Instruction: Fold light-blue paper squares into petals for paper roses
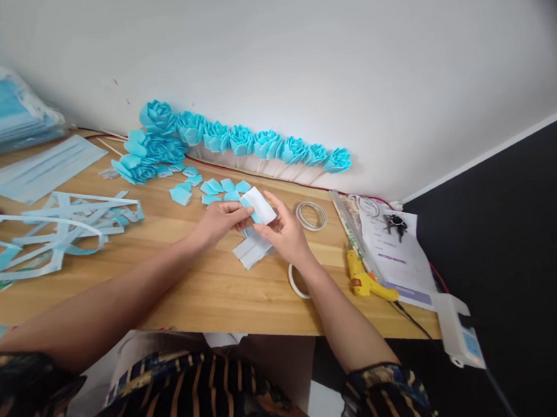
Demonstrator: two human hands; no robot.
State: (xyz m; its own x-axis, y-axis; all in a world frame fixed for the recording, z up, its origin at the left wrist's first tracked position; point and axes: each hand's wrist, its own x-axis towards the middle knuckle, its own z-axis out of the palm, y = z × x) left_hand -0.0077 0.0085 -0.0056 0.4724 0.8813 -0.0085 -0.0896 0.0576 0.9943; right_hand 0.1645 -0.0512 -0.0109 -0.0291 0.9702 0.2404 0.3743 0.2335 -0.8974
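Note:
Between my two hands is a small rectangular piece of mask fabric [261, 205], white on the upper face with a blue part at its left edge. My left hand [220, 221] pinches its left side between thumb and fingers. My right hand [287, 228] grips the right side, thumb below and fingers behind. Just beneath lie more pale fabric pieces [251, 250], partly hidden by my right hand. Cut blue petals [212, 187] lie behind my hands on the wooden table [208, 297]. The fingertips behind the fabric are hidden.
Blue fabric flowers [241, 140] on sticks lean along the wall. At left are cut strips [72, 225], a flat mask [41, 168] and a bag of masks [5, 114]. Tape rolls [325, 216], a yellow glue gun [359, 273], keys [396, 225] and papers [392, 248] lie at right.

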